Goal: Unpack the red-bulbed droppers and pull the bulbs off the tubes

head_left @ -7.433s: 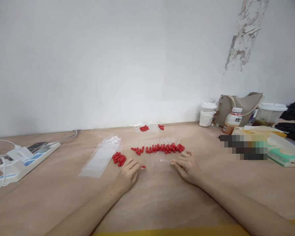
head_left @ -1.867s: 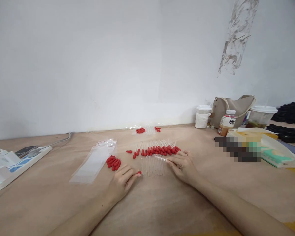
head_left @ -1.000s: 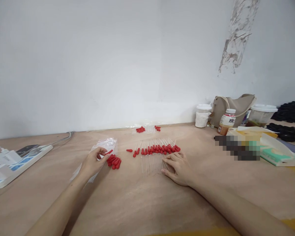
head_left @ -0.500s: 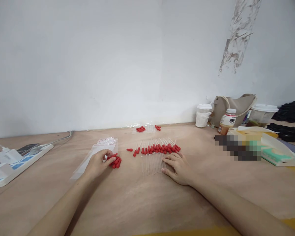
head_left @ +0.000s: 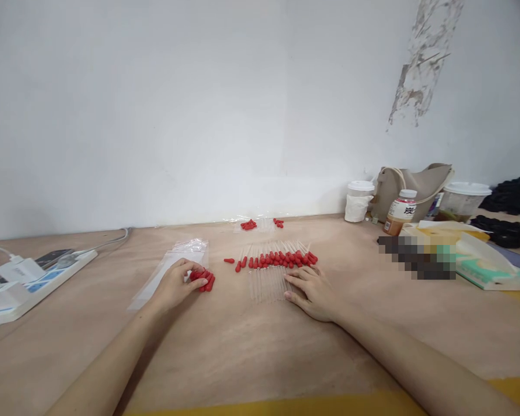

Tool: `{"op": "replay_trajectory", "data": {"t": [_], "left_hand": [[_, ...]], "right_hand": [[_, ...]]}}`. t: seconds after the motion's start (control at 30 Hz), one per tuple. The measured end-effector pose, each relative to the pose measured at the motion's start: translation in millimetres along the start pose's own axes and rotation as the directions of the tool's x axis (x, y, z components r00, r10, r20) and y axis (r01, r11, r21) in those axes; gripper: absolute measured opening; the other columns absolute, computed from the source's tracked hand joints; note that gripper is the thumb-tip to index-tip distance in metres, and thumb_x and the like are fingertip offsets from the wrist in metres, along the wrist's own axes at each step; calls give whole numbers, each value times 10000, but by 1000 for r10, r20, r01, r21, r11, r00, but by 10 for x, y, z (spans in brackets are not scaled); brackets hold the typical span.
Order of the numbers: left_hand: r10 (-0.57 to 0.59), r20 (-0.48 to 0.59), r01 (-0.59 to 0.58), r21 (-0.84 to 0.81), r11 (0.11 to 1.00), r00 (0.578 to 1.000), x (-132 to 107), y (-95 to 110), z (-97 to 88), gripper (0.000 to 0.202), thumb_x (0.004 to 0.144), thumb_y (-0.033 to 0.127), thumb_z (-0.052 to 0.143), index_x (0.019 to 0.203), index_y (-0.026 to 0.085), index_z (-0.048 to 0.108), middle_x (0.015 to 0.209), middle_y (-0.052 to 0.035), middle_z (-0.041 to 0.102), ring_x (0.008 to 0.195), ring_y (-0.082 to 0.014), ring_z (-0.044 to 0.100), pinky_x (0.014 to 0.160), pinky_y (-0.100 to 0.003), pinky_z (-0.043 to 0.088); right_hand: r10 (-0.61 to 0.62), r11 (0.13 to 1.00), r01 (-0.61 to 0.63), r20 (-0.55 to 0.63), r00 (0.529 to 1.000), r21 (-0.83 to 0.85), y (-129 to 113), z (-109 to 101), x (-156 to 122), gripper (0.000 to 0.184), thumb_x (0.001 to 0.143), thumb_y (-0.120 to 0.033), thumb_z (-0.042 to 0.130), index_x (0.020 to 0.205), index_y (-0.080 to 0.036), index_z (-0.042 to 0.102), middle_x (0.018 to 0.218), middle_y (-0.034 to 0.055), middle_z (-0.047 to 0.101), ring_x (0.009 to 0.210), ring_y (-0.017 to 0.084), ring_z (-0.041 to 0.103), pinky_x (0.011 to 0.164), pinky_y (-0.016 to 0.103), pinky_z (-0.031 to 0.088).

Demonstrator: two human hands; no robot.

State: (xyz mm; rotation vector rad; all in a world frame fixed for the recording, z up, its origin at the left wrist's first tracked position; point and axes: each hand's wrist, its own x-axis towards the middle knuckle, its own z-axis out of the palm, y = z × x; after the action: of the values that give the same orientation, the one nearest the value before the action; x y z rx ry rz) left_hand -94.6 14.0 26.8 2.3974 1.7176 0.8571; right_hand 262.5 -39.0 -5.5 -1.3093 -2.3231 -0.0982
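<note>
My left hand is curved round the near side of a small pile of red rubber dropper bulbs. Its thumb and fingers are apart and touch the pile; no bulb is plainly gripped. Palm down, my right hand lies with fingers stretched over the right end of a row of clear, thin glass tubes. Just beyond it, a row of droppers with red bulbs lies with the tubes pointing away. One loose red bulb is left of that row.
Flat clear plastic bags lie beyond my left hand. Near the wall is a bag with red bulbs. At left stands a power strip with chargers. At right are a white-lidded cup, a bottle, a handbag and a tissue pack.
The view has tilted slightly, so things sit a little higher. My left fingers have shifted slightly at the bulb pile. My right hand stays on the glass tubes.
</note>
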Motion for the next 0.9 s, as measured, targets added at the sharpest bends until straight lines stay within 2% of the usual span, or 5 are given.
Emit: {"op": "replay_trajectory", "data": {"t": [0.2, 0.4, 0.63, 0.77, 0.9], "left_hand": [[12, -64, -14, -29, 999, 998, 97, 149, -78, 320, 717, 495, 522, 825, 212, 627, 862, -38, 578, 784, -184, 525, 670, -284, 415], [118, 212, -125, 20, 992, 970, 528, 270, 55, 255, 700, 407, 521, 819, 225, 654, 882, -61, 582, 873, -233, 526, 792, -329, 395], [133, 320, -126, -42, 991, 938, 913, 328, 320, 123, 571, 305, 627, 653, 213, 639, 814, -40, 618, 780, -210, 570, 726, -279, 426], [148, 255, -134, -71, 988, 956, 904, 374, 288, 97, 627, 286, 590, 657, 194, 592, 790, -40, 611, 775, -204, 564, 717, -289, 419], [167, 150, -149, -124, 981, 975, 578, 568, 172, 155, 777, 307, 452, 860, 190, 513, 862, -35, 591, 781, -165, 552, 687, -273, 425]], "right_hand": [[-7, 1000, 7, -5, 1000, 2, 14, 18, 2, 429, 843, -471, 374, 1176, -234, 504, 1138, 69, 554, 1038, 202, 455, 915, 392, 280], [-2, 1000, 3, -22, 1000, 20, 18, 20, -2, 426, 847, -455, 378, 1179, -217, 499, 1136, 76, 555, 1039, 205, 456, 911, 396, 295], [15, 1000, -14, -52, 999, 19, 26, 34, -5, 407, 853, -442, 373, 1157, -207, 508, 1087, 86, 574, 1004, 209, 474, 888, 393, 320], [30, 999, -27, -77, 997, 35, 17, 29, -7, 381, 853, -422, 388, 1133, -197, 515, 1045, 77, 584, 983, 199, 479, 883, 382, 321], [31, 999, -27, -145, 989, 31, 33, 39, -3, 324, 856, -374, 397, 1092, -209, 544, 1002, 72, 594, 954, 193, 492, 872, 375, 319]]}}
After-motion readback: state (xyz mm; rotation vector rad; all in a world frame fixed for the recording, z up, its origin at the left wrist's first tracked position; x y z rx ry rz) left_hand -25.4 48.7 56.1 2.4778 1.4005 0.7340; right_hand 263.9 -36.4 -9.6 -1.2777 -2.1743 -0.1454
